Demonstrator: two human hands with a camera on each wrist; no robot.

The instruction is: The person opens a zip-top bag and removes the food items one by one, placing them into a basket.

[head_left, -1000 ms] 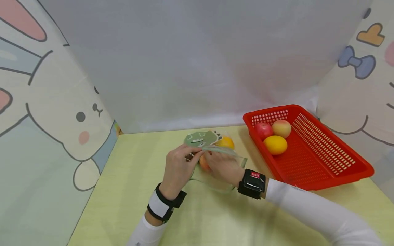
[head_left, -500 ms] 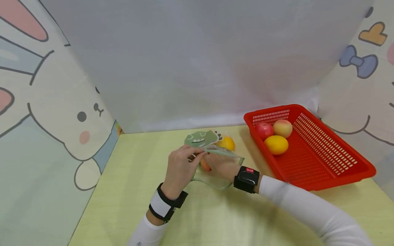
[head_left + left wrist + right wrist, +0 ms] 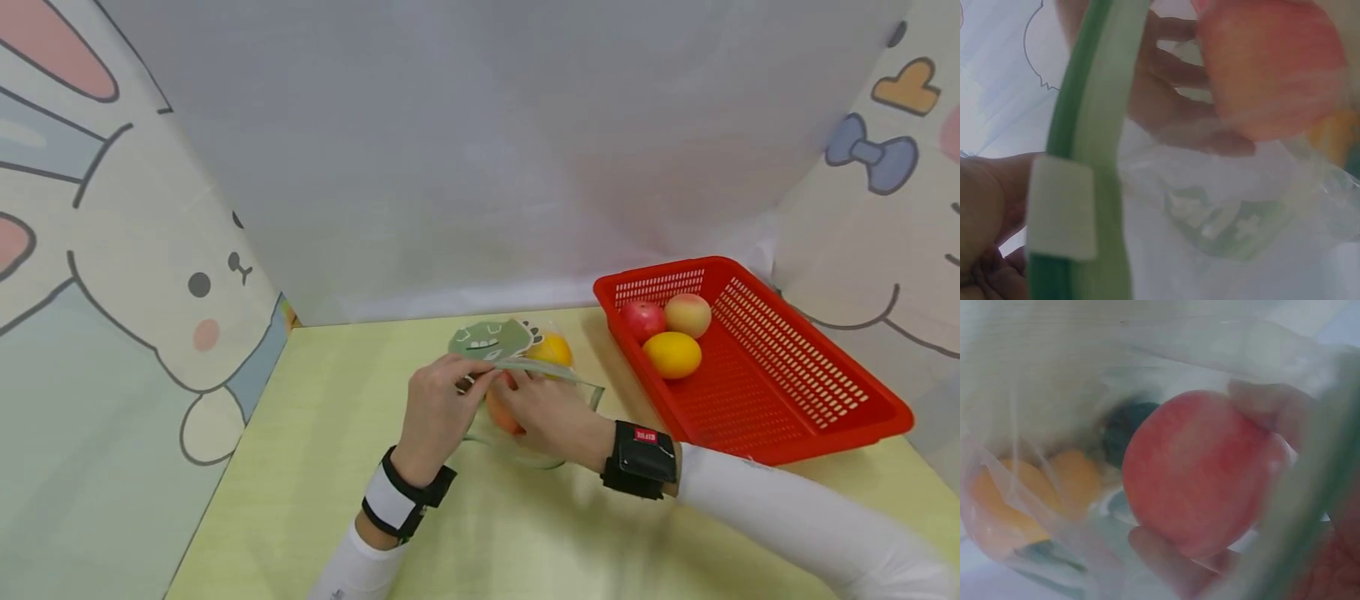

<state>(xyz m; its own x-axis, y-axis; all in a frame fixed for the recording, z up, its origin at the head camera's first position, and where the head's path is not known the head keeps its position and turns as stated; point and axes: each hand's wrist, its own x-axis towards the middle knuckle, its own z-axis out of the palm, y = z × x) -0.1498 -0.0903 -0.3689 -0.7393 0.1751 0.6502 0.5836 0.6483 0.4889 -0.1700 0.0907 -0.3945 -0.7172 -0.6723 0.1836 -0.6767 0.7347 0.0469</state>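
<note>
A clear zip bag point(image 3: 491, 339) with green edging and a green cartoon print lies on the table. My left hand point(image 3: 444, 400) pinches the bag's opening edge, close to the white slider point(image 3: 1062, 208) in the left wrist view. Inside the mouth of the bag, my right hand point(image 3: 558, 414) holds a red apple point(image 3: 1200, 475), fingers and thumb around its sides. Deeper in the bag are orange-yellow fruits point(image 3: 1035, 490) and a dark green item point(image 3: 1129, 431), blurred by the plastic. From the head view, the right fingertips are partly hidden.
To the right stands a red perforated basket point(image 3: 780, 417). It contains a red fruit point(image 3: 643, 320), a pale peach point(image 3: 687, 315) and a yellow lemon point(image 3: 672, 355). A grey-white backdrop point(image 3: 480, 167) rises behind the table, with cartoon-printed panels at both sides.
My right hand and wrist shifted slightly left, then back right and down toward me, still at the bag's mouth. More of the apple shows now. My left hand stays nearly still.
</note>
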